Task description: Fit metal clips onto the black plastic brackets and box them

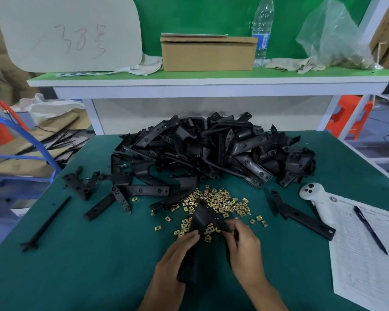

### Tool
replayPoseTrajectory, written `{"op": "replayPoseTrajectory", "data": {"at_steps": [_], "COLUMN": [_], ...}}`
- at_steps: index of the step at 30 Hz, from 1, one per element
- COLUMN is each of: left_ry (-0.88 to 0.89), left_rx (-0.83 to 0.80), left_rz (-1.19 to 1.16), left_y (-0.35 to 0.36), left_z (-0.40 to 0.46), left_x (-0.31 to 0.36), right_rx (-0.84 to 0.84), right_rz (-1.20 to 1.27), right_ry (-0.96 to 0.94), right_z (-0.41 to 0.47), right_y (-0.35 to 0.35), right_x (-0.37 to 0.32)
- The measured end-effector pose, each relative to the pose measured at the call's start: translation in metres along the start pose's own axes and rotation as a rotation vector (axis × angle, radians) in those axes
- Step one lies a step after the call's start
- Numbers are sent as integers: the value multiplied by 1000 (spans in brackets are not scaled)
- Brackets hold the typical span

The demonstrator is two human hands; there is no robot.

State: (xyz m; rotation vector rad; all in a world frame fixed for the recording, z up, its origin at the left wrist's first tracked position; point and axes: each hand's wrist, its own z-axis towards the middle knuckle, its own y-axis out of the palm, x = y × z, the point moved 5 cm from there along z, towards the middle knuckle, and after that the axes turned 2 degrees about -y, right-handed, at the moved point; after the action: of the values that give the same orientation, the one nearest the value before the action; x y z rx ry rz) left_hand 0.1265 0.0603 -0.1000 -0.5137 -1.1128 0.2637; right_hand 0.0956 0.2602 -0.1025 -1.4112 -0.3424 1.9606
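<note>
Head view shows the left hand (pixel 177 254) gripping a black bracket (pixel 200 223) above the scattered brass clips (pixel 218 202) on the green mat (pixel 88 254); the right hand (pixel 243 241) pinches its far end, perhaps holding a clip; the cardboard box (pixel 208 55) sits on the shelf (pixel 211 78).

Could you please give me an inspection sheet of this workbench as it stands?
Surface: green mat, specks of debris.
Job's things: heap of black brackets at the back; loose brass clips in front; one bracket in the hands; cardboard box on the shelf.
Clutter: white controller, paper form with pen, black rod.
Hands: left hand grips the bracket; right hand pinches at its end.
Cables: nothing seen.
Surroundings: water bottle, plastic bag, orange stools.
</note>
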Motion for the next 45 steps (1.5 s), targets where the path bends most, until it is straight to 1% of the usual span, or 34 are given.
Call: {"op": "replayPoseTrajectory", "data": {"at_steps": [5,8,10,13,14,16,18,21,23,25,29,32,36,41,45], "left_ry": [-65,-91,-116,-248,-292,-351,-372,-402,-419,-434,-492,-460,-387,-374,-385], "left_rx": [-46,-35,57,265,307,339,326,215,189,193,269,253,154,94,72], "left_rz": [-18,-66,-107,-181,-219,-298,-374,-470,-493,-511,-530,-497,-468,-436,-427], "left_y": [2,1,-5,-14,-15,-18,-20,-19,-20,-20,-19,-17,-3,9,9], "left_z": [-2,-2,0,0,0,1,3,4,3,2,0,6,20,30,27], "left_x": [-2,0,2,-11,-17,-24,-27,-31,-35,-39,-40,-33,-18,-13,-17], "right_rx": [14,18,16,32,39,31,17,14,12,7,42,66,73,27,-6], "right_rz": [68,104,115,185,196,201,198,208,211,203,208,221,242,277,369], "right_ry": [1,14,12,29,40,70,92,115,119,125,118,111,118,89,120], "right_z": [-1,-1,-1,-1,-1,-2,-2,-2,-2,-1,1,1,1,0,1], "right_y": [-4,-4,-3,-3,-3,-1,0,1,1,2,1,-1,-3,-6,-4], "right_x": [1,2,2,1,2,3,5,6,7,9,10,9,8,-1,4]}}
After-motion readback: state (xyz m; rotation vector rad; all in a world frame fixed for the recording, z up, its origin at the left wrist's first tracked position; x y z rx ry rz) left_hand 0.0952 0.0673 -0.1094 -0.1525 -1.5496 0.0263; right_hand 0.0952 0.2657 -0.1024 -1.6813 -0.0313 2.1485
